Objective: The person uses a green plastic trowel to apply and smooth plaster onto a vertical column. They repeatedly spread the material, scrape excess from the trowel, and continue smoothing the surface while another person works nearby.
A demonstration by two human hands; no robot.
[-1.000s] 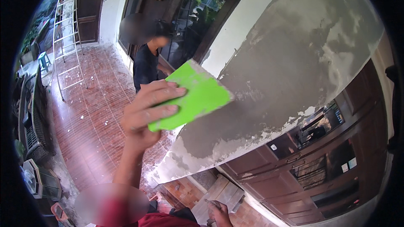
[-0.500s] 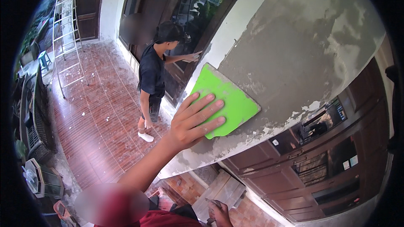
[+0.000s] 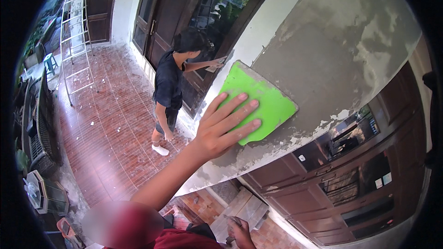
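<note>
My left hand (image 3: 226, 124) lies over a bright green flat scraper (image 3: 272, 106), fingers spread across its face, pressing it against the grey plastered wall (image 3: 337, 55). The scraper has plaster smears, and patches of white show along the wall's lower edge. My right hand (image 3: 239, 233) is low at the bottom of the view, fingers closed round a small grey-smeared tool, mostly hidden in the grip.
A co-worker (image 3: 168, 83) in dark clothes stands beside the dark glazed door (image 3: 221, 14), a hand raised to its edge. An aluminium ladder (image 3: 76, 41) stands at the left on red tiles (image 3: 106, 138), near dark woven furniture (image 3: 39, 124). A wooden bench (image 3: 242, 205) is below.
My left hand and green scraper have moved rightward onto the plastered wall, then slightly upward along it. The co-worker's arm has come into view, raised at the door edge.
</note>
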